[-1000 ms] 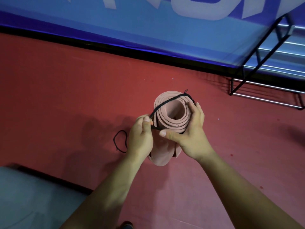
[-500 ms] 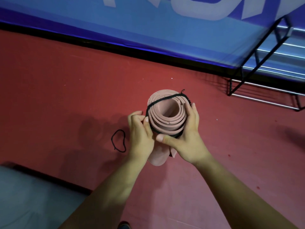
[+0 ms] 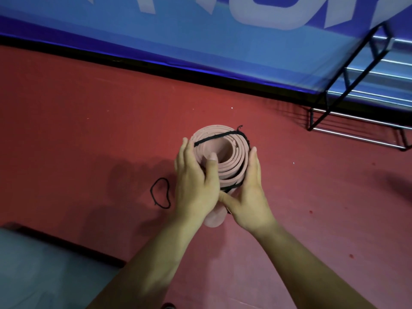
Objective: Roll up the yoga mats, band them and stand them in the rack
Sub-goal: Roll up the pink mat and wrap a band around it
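Note:
A rolled pink yoga mat (image 3: 225, 152) stands on end on the red floor, seen from above. A black band (image 3: 215, 137) lies slanted across its top end and runs down its right side. My left hand (image 3: 195, 181) wraps the roll's left side, thumb resting on the top coils. My right hand (image 3: 247, 192) clasps the right side, thumb pressing the band near the roll's front. A second black band (image 3: 160, 192) lies loose on the floor left of my left hand. The black wire rack (image 3: 356, 101) stands at the upper right.
A blue wall banner (image 3: 200, 41) with a black base strip runs across the back. A grey mat (image 3: 40, 270) covers the lower left corner. Red floor (image 3: 78, 130) surrounds the roll.
My left hand let go of the band's left end and now lies flat around the roll. The band has slipped partway over the top end. The right hand stays on the roll.

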